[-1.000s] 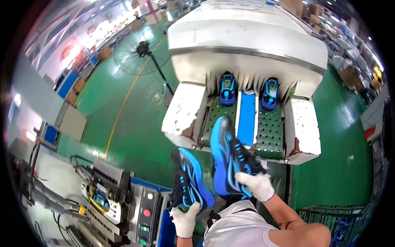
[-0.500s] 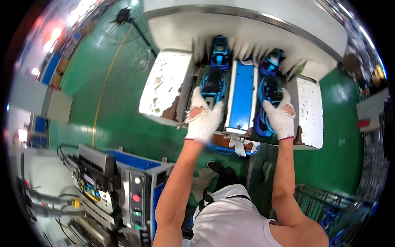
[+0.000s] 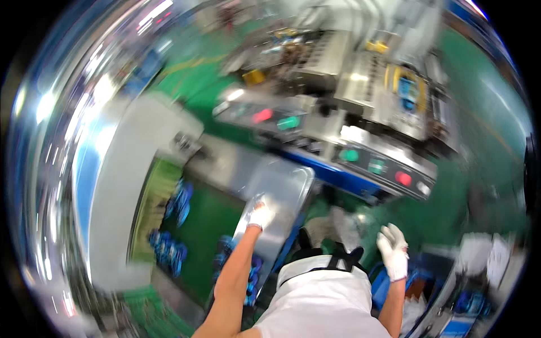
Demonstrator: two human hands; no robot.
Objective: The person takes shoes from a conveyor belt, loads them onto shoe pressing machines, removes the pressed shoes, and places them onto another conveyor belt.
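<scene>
My left hand wears a white glove and is over a shiny metal tray. Motion blur smears its fingers, and whether it touches the tray is unclear. Out to the right, my right hand, gloved as well, has its fingers stretched out with nothing in them. Below my left hand, blue and black shoes lie partly behind my forearm. More blue shoes sit on a green belt by the opening of a large white machine.
Ahead stands a metal machine with red and green buttons on its panels. At the lower right are a blue bin and a rack holding a blue shoe. Green floor shows at the right.
My view has swung round from the white machine's shoe channels to the button panels and tray. Both hands have left the shoes they were on; the right is now out to the side.
</scene>
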